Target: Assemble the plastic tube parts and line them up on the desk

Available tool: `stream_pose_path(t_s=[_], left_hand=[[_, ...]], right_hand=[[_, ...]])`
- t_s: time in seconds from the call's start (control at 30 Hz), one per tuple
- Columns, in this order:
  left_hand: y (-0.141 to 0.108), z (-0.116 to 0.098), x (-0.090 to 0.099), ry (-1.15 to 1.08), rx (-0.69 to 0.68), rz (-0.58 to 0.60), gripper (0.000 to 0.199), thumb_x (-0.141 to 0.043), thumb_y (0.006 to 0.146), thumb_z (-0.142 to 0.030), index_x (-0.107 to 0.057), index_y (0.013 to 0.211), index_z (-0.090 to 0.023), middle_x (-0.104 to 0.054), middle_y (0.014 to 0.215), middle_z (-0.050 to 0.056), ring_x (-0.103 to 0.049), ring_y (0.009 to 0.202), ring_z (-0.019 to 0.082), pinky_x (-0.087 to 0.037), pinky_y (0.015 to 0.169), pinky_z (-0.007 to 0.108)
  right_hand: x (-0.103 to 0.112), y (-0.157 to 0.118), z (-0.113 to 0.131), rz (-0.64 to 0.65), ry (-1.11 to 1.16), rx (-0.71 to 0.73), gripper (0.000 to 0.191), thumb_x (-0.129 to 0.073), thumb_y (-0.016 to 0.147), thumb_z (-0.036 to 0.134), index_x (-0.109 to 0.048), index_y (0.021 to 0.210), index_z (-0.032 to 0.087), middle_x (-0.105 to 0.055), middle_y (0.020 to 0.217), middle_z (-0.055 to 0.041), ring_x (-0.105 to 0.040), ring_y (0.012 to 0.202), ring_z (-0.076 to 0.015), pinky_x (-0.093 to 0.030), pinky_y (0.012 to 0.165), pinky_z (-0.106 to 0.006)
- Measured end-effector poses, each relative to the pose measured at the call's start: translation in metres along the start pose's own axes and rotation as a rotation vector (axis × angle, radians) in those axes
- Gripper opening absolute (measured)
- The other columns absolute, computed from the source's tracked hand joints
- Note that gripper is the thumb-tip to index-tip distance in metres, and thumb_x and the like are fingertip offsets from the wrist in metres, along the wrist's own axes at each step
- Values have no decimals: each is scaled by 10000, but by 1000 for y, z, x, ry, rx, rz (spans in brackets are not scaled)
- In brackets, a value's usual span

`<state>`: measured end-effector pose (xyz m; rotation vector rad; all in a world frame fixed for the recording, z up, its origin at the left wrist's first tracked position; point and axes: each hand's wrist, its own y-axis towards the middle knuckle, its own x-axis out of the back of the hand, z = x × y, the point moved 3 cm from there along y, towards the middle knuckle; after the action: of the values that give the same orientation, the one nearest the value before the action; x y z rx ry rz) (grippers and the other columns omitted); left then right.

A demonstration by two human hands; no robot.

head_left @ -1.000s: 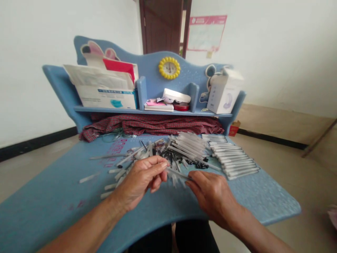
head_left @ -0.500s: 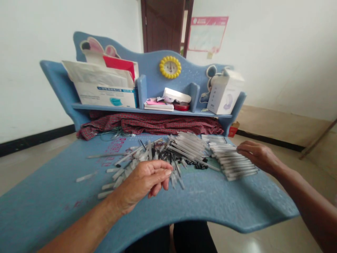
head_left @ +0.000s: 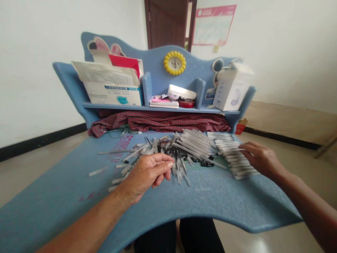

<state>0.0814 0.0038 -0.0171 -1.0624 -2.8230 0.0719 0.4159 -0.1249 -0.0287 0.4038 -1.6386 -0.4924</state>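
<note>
My left hand (head_left: 150, 175) hovers over the near side of a loose heap of pen parts. Its fingers are curled and the thumb is pressed to the forefinger; whatever may be pinched there is too small to make out. Under and beyond it lie thin black-tipped refills (head_left: 180, 158) and clear caps (head_left: 179, 175). On the right, my right hand (head_left: 260, 156) reaches to a neat row of pens (head_left: 229, 151), its fingertips at their right ends, thumb and forefinger slightly apart with nothing visible between them. A stack of clear pen barrels (head_left: 195, 142) lies between the hands.
The blue desk (head_left: 184, 203) has a curved front edge. Small black plugs (head_left: 206, 162) lie near the barrels. At the back, a checked cloth (head_left: 158, 121) is bunched below a shelf holding a mask box (head_left: 113, 93) and a white carton (head_left: 230, 89). One loose cap (head_left: 97, 172) lies left.
The camera view has shifted, so the desk appears farther right. My right hand's fingers have parted slightly at the pen row. The left hand keeps its curled pose.
</note>
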Motion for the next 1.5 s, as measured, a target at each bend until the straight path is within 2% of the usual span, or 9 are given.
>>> stream_pose_path(t_s=[0.13,0.27,0.4,0.53,0.63,0.8,1.13,1.33,1.5], left_hand=[[-1,0,0,-5,-13,-17,220,-594,711,-296,-597,849,-125,-577,546,-7,-361,349,38,-231,340,159],[-1,-1,2,10,-22,-23,220,-587,727,-308,-594,847,-124,-574,547,-9,-366,355,39,-235,345,159],[-1,0,2,21,-41,-24,205,-576,735,-294,-584,846,-122,-572,541,-11,-368,356,41,-242,349,158],[-2,-1,2,14,-43,-38,168,-561,737,-269,-584,822,-126,-567,535,-13,-356,349,37,-229,342,155],[-3,-1,3,12,-61,-39,152,-553,751,-265,-587,810,-129,-565,538,-15,-358,353,37,-234,343,153],[-3,-1,3,20,-66,-47,125,-545,766,-247,-582,778,-128,-554,520,-24,-352,348,32,-249,347,150],[-4,-2,3,28,-51,-61,110,-544,758,-227,-579,778,-125,-557,518,-24,-348,335,31,-237,340,149],[-2,-1,3,30,-51,-67,108,-545,756,-226,-581,757,-123,-555,513,-19,-348,333,29,-233,340,148],[-2,2,3,-51,-14,-35,128,-563,747,-234,-588,793,-118,-567,532,-5,-363,342,34,-234,335,146]], right_hand=[[14,7,66,-21,171,69,262,-430,887,274,-667,876,163,-664,811,-81,-612,746,-156,-449,703,-258],[18,17,135,232,350,124,231,-443,881,242,-653,798,194,-653,721,-18,-606,686,-121,-409,634,-215],[16,30,167,390,248,51,204,-469,857,277,-652,800,209,-672,670,-22,-632,636,-152,-365,560,-231],[11,41,165,461,19,-35,189,-470,845,282,-644,855,210,-692,689,-67,-656,661,-205,-354,542,-251],[9,46,156,453,-100,-89,198,-464,849,292,-625,920,202,-696,712,-93,-660,674,-221,-369,549,-260],[1,52,147,410,-152,-129,241,-430,868,343,-592,993,215,-697,719,-87,-667,716,-237,-398,577,-276],[-19,64,158,459,-230,-69,234,-391,878,276,-587,942,164,-694,751,-144,-673,719,-263,-431,596,-298],[-22,62,151,364,-99,-124,225,-399,852,246,-604,861,156,-693,708,-118,-665,695,-244,-381,563,-268],[0,57,163,305,301,-176,182,-465,813,276,-607,765,173,-612,564,-17,-568,542,-138,-319,509,-216]])
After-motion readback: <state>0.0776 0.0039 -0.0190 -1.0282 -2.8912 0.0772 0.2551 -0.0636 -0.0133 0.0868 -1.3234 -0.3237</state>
